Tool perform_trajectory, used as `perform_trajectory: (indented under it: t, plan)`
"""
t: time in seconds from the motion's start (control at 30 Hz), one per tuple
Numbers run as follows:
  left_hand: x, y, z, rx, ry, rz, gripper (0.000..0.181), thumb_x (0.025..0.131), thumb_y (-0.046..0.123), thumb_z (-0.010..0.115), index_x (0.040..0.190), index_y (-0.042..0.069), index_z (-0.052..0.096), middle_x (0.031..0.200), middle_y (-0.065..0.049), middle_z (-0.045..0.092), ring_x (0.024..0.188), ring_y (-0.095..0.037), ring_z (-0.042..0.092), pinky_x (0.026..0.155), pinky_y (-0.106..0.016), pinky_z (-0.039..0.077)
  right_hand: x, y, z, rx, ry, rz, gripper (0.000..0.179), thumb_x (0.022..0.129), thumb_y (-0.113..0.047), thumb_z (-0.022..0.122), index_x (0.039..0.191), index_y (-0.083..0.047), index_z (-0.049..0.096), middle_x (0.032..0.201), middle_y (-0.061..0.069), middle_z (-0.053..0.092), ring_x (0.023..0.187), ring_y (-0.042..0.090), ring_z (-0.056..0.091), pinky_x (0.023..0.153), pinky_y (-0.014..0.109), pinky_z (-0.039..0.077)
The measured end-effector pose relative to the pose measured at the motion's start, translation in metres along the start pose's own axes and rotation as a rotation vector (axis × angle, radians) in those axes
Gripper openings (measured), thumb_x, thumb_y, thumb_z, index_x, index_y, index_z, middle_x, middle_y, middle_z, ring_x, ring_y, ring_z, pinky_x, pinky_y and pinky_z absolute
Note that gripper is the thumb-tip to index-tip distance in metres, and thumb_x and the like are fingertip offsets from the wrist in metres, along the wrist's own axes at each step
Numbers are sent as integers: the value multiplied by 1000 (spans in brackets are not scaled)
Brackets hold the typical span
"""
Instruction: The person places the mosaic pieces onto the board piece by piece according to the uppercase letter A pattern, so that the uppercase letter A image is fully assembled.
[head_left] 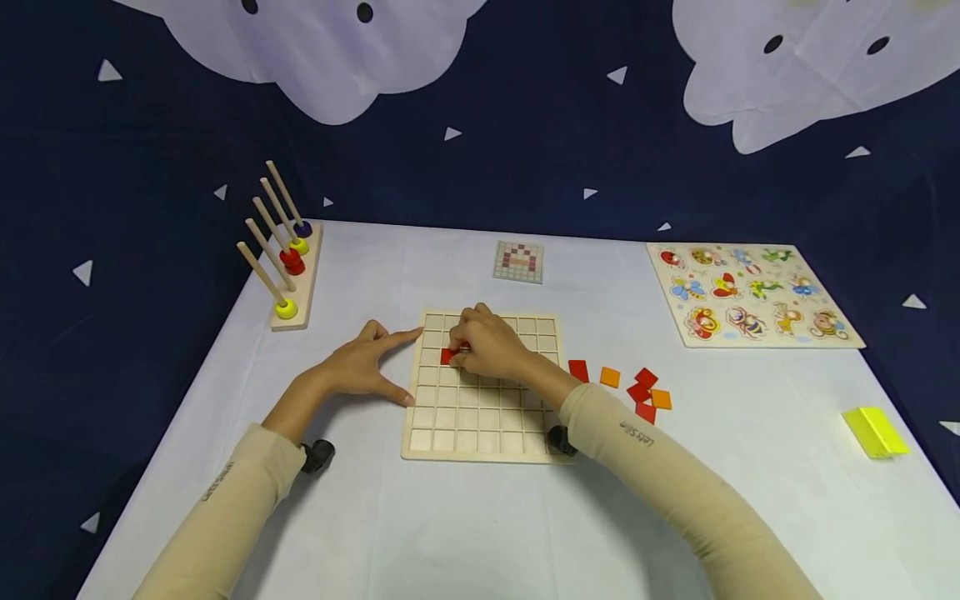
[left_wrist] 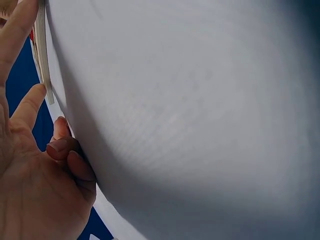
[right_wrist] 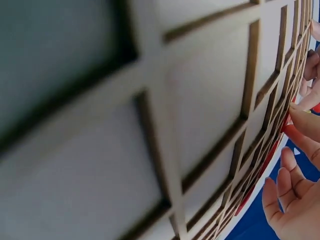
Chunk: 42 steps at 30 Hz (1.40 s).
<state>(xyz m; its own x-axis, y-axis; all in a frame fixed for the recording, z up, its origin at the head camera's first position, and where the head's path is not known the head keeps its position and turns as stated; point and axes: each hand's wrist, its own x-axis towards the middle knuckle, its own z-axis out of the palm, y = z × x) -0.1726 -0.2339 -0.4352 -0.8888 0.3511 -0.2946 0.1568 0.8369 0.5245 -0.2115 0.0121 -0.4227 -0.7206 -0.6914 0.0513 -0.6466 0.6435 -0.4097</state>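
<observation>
A wooden grid board point(head_left: 487, 457) lies flat in the middle of the white table. My left hand point(head_left: 360, 365) touches its left edge with extended index finger and thumb, while the other fingers point(left_wrist: 65, 150) bend inward. Over the upper left cells my right hand point(head_left: 491, 343) pinches a red square tile point(head_left: 465, 345), mostly covered by the fingers. Another red tile point(head_left: 447, 357) sits in a cell just beside them. In the right wrist view, thumb and index finger point(right_wrist: 302, 122) are down at the red tile on the board.
Loose red tiles point(head_left: 647, 377) and orange tiles point(head_left: 610, 377) lie right of the board. Behind it is a small pattern card point(head_left: 519, 262). A peg stacker point(head_left: 300, 300) stands back left, an insect puzzle point(head_left: 753, 296) back right, a yellow folded piece point(head_left: 876, 432) far right.
</observation>
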Motion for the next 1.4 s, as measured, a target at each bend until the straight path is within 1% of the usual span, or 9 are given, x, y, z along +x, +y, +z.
perform_trajectory:
  t: [0.13, 0.27, 0.43, 0.6, 0.77, 0.93, 1.1, 1.2, 1.4]
  plan:
    - [0, 0, 1, -1, -1, 1, 113, 61, 60, 88, 156, 31, 33, 109, -8, 34, 89, -22, 44, 72, -33, 37, 0, -3, 0, -33, -20, 25, 12, 84, -24, 81, 86, -13, 74, 94, 5, 61, 87, 20, 43, 74, 32, 38]
    - [-1, 0, 2, -5, -10, -6, 113, 62, 58, 89, 156, 30, 33, 110, -9, 36, 91, -23, 45, 74, -34, 38, -3, -3, -2, -64, -38, 22, 22, 85, -31, 79, 97, -13, 76, 100, 6, 61, 92, 21, 44, 79, 34, 40]
    - [-1, 0, 2, -8, -3, -7, 113, 61, 58, 89, 156, 30, 33, 109, -9, 35, 90, -23, 44, 73, -34, 38, -16, 2, -13, -13, 12, 22, 31, 86, -29, 78, 110, -10, 75, 105, 8, 61, 94, 21, 43, 84, 35, 40]
    - [-3, 0, 1, -7, 6, -18, 114, 60, 57, 90, 156, 28, 34, 108, -8, 35, 91, -23, 43, 74, -33, 38, -40, 19, -29, 1, 95, 2, 22, 87, -19, 76, 105, -7, 77, 103, 9, 61, 94, 23, 43, 86, 39, 40]
    - [-4, 1, 1, -9, 8, -20, 114, 60, 56, 90, 156, 28, 34, 109, -9, 36, 92, -23, 44, 75, -34, 38, -69, 46, -42, -9, 138, 38, 16, 85, -12, 76, 100, -6, 78, 99, 9, 60, 93, 24, 43, 86, 40, 39]
    - [-4, 3, 0, -16, 8, -21, 113, 61, 55, 90, 155, 28, 34, 109, -10, 36, 94, -24, 44, 76, -34, 38, -98, 69, -53, -7, 135, 112, 17, 83, -9, 77, 99, -6, 79, 101, 10, 60, 95, 26, 42, 86, 42, 39]
    - [-4, 5, 1, -17, 6, -16, 113, 61, 55, 90, 155, 27, 34, 109, -10, 36, 92, -24, 44, 76, -34, 38, -121, 86, -57, -36, 102, 168, 18, 82, -11, 78, 100, -6, 79, 100, 10, 57, 96, 25, 40, 86, 41, 38]
    - [-4, 4, 2, -19, 8, -15, 114, 61, 55, 90, 156, 27, 34, 109, -9, 36, 93, -24, 44, 77, -34, 39, -128, 92, -56, -57, 76, 172, 18, 81, -11, 80, 99, -7, 79, 99, 9, 57, 95, 24, 41, 85, 40, 37]
    - [-3, 4, 2, -18, 15, -17, 114, 60, 56, 90, 155, 28, 34, 109, -9, 36, 91, -23, 44, 76, -34, 38, -134, 98, -51, -95, 77, 144, 19, 79, -13, 82, 96, -6, 79, 98, 8, 57, 95, 23, 41, 84, 39, 38]
